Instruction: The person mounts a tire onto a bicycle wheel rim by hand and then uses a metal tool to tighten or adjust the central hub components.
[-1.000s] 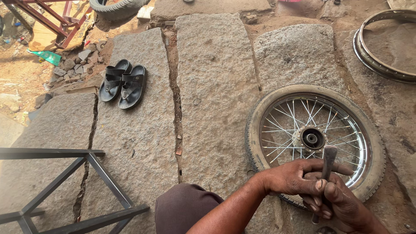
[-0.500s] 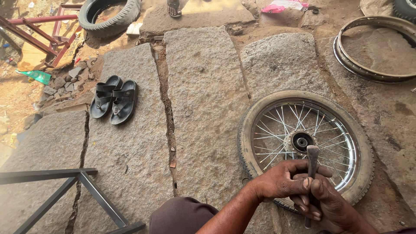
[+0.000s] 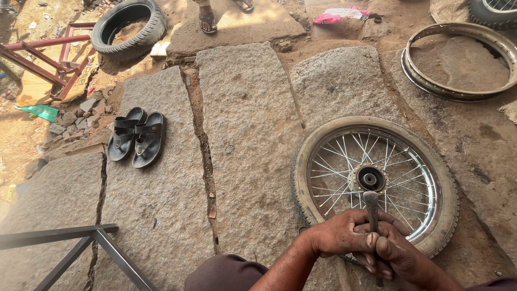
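Granite slabs point(image 3: 253, 124) make up your ground, rough and grey, split by dirt-filled cracks, with sandy earth around them. Far left: red metal frame point(image 3: 48, 59) on the dirt, dark metal stand point(image 3: 81, 245) at bottom left. Black tyre point(image 3: 128, 22) lies flat top left. Pair of black sandals point(image 3: 134, 137) sits side by side on a slab. Another person's sandalled foot point(image 3: 207, 19) at the top edge. Pink wrapper point(image 3: 336, 14) top centre. Spoked wheel point(image 3: 374, 183) with its tyre on lies flat on the stone, right of centre. Your left hand point(image 3: 344, 237) and right hand point(image 3: 401, 256) are both curled tight around a metal rod point(image 3: 372, 215), held upright over the wheel's near rim. Bare metal rims point(image 3: 460, 62) lie stacked top right.
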